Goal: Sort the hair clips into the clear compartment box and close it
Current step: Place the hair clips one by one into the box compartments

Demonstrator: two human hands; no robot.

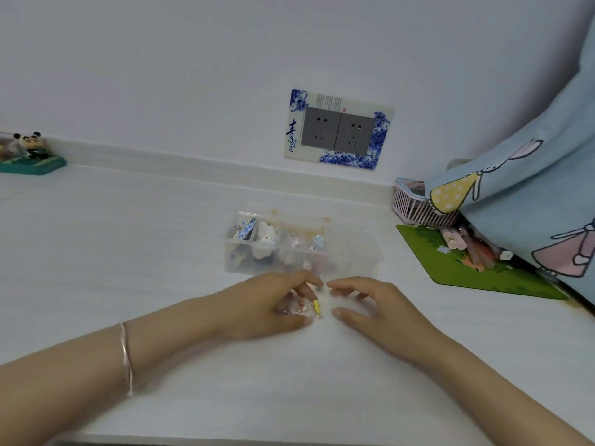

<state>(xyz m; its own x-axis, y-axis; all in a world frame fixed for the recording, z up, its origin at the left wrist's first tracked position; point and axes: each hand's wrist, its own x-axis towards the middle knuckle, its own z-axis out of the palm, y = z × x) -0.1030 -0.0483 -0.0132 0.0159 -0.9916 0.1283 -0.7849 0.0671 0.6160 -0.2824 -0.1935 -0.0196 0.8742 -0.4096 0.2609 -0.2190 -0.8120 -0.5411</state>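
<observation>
The clear compartment box point(360, 252) stands open on the white table, with blue, white and pink hair clips point(257, 236) in its left and middle compartments. Its right compartment looks bare. Just in front of it, my left hand point(260, 304) curls round a small bunch of hair clips point(302, 307), one with a yellow end, resting on the table. My right hand point(370, 304) hovers beside it, fingers loosely bent toward the bunch, holding nothing. Both hands' fingertips almost meet near the box's front wall.
A green mat point(450, 268) with pens lies at the right, behind it a pink basket point(409, 204) and a blue cartoon cushion point(531, 188). A double wall socket point(338, 130) sits behind the box. A panda figurine point(30, 152) stands far left.
</observation>
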